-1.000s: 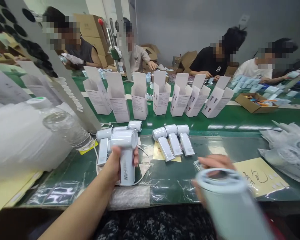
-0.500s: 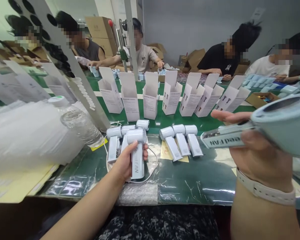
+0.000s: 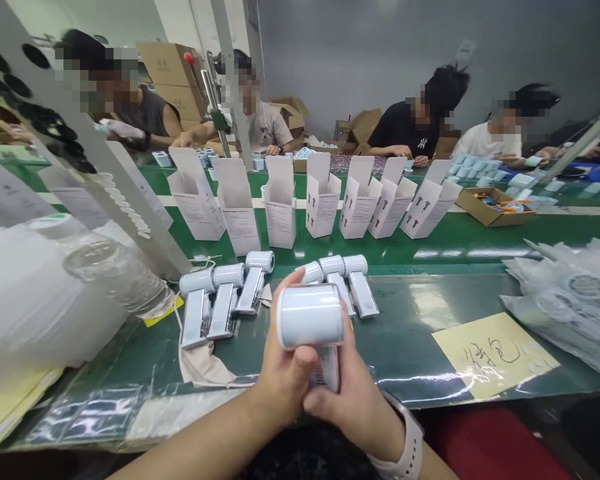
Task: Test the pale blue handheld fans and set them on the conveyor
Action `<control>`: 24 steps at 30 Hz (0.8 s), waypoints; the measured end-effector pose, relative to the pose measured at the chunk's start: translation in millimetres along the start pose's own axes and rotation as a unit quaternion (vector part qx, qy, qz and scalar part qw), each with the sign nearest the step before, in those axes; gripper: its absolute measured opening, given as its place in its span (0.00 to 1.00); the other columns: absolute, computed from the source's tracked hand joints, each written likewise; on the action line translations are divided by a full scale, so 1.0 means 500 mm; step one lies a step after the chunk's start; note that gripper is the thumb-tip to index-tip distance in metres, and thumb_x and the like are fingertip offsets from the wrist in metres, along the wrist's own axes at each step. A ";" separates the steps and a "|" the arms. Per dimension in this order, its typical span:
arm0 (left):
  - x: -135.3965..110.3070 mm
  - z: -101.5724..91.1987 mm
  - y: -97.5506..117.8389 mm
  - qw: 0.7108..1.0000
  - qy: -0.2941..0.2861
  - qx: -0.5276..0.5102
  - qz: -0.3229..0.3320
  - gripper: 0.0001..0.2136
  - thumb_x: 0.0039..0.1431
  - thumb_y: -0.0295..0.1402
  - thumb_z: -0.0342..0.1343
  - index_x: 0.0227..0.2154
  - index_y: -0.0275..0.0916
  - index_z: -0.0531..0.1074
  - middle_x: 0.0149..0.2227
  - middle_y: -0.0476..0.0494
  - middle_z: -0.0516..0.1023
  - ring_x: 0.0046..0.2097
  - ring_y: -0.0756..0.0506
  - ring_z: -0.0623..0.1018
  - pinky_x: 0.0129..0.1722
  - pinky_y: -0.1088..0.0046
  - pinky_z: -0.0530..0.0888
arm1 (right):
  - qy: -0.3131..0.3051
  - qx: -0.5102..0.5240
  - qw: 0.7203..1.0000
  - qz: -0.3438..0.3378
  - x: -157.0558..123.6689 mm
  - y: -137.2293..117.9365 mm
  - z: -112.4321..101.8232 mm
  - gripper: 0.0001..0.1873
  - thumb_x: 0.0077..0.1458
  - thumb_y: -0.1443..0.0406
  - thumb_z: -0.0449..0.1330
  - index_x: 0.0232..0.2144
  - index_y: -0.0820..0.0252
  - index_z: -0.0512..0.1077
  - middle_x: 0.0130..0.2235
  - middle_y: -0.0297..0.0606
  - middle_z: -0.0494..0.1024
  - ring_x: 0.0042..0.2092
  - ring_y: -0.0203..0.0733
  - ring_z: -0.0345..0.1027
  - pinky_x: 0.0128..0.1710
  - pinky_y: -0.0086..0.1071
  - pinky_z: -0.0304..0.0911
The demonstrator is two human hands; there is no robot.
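Observation:
Both my hands are wrapped around one light-blue handheld fan [image 3: 310,317], low in front of me. Its round head points up toward me, and part of its lettered handle shows between my palms. My left hand [image 3: 283,373] closes on it from the left, thumb below the head. From the right, my right hand [image 3: 353,393], with a pale wristband, grips the handle. Three similar fans [image 3: 223,300] lie to the left on the bench, near a pale cloth [image 3: 205,365]. Just beyond my hands lie three more fans [image 3: 363,290], partly covered by them.
Several open white boxes [image 3: 280,210] stand in a row along the green belt. A slanted post [image 3: 125,207] and plastic bottle [image 3: 115,273] are left. To the right are a yellow note [image 3: 495,353], plastic bags [image 3: 575,293] and a carton [image 3: 495,207]. Co-workers sit opposite.
My hands, apart with a fan in each, have come together around one fan. Which of the two it is, I cannot tell. The view has turned right, showing the note and bags.

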State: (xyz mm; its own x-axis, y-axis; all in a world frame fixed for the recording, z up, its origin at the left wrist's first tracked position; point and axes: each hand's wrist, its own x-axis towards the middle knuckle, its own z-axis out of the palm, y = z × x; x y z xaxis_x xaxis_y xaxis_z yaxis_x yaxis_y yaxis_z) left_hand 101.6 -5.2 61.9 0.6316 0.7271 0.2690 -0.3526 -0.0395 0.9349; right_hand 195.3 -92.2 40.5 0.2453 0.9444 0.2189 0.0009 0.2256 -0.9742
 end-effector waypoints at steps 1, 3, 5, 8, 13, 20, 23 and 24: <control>0.006 0.006 0.005 0.998 -0.026 0.049 0.008 0.38 0.53 0.56 0.59 0.64 0.47 0.58 0.65 0.38 0.62 0.65 0.32 0.63 0.65 0.56 0.60 | 0.030 -0.055 0.998 0.005 0.000 -0.008 -0.026 0.60 0.50 0.44 0.65 0.71 0.48 0.33 0.67 0.51 0.59 0.66 0.60 0.56 0.63 0.58 0.54; 0.026 0.002 0.014 0.979 -0.092 0.179 -0.003 0.35 0.57 0.53 0.57 0.64 0.48 0.57 0.68 0.37 0.56 0.67 0.30 0.58 0.66 0.47 0.57 | 0.125 -0.230 0.965 0.029 0.010 -0.024 -0.115 0.56 0.49 0.47 0.68 0.70 0.48 0.41 0.68 0.51 0.58 0.66 0.63 0.54 0.62 0.59 0.52; 0.051 -0.028 0.017 0.944 -0.137 0.298 -0.045 0.32 0.57 0.49 0.58 0.63 0.52 0.59 0.71 0.41 0.51 0.69 0.28 0.55 0.64 0.39 0.57 | 0.216 -0.415 0.880 0.082 0.025 -0.038 -0.241 0.53 0.47 0.48 0.67 0.69 0.49 0.48 0.65 0.52 0.62 0.63 0.66 0.58 0.59 0.59 0.57; 0.089 -0.099 -0.003 0.914 -0.034 0.404 -0.012 0.22 0.59 0.46 0.55 0.55 0.50 0.66 0.68 0.41 0.55 0.68 0.30 0.57 0.64 0.38 0.56 | 0.276 -0.598 0.708 0.255 0.033 -0.049 -0.435 0.48 0.51 0.50 0.63 0.68 0.59 0.51 0.57 0.59 0.70 0.55 0.67 0.68 0.50 0.54 0.64; 0.111 -0.170 -0.070 0.948 0.114 0.297 -0.019 0.14 0.55 0.43 0.54 0.41 0.42 0.68 0.56 0.36 0.68 0.60 0.33 0.69 0.60 0.46 0.66 | 0.293 -0.633 0.657 0.286 0.010 -0.045 -0.573 0.37 0.51 0.61 0.62 0.62 0.70 0.62 0.50 0.65 0.74 0.52 0.72 0.69 0.49 0.56 0.64; 0.100 -0.141 -0.067 0.967 0.058 0.242 -0.061 0.11 0.52 0.39 0.57 0.37 0.43 0.70 0.54 0.38 0.69 0.57 0.36 0.70 0.59 0.51 0.66 | 0.166 -0.650 0.724 0.158 0.092 0.009 -0.394 0.18 0.60 0.63 0.53 0.50 0.61 0.73 0.54 0.53 0.73 0.59 0.57 0.64 0.56 0.46 0.60; 0.101 -0.146 -0.063 0.972 0.081 0.206 -0.083 0.11 0.50 0.39 0.58 0.37 0.43 0.71 0.55 0.39 0.70 0.55 0.36 0.72 0.58 0.53 0.66 | 0.058 -0.623 0.768 0.138 0.141 0.051 -0.266 0.14 0.61 0.55 0.54 0.38 0.52 0.78 0.48 0.43 0.77 0.50 0.49 0.71 0.49 0.38 0.65; 0.101 -0.148 -0.062 0.972 0.088 0.198 -0.095 0.12 0.50 0.39 0.58 0.37 0.43 0.71 0.55 0.39 0.69 0.54 0.36 0.72 0.57 0.53 0.67 | 0.055 -0.625 0.766 0.142 0.155 0.063 -0.230 0.16 0.60 0.54 0.55 0.38 0.55 0.78 0.49 0.47 0.75 0.49 0.52 0.71 0.49 0.40 0.65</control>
State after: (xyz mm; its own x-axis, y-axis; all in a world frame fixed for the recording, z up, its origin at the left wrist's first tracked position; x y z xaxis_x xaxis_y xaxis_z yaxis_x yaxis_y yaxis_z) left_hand 93.5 83.6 29.2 0.5197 0.8513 0.0718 0.0734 -0.1282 0.9890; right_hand 325.7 -39.5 20.6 0.4885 0.8712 0.0492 0.8421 -0.4559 -0.2881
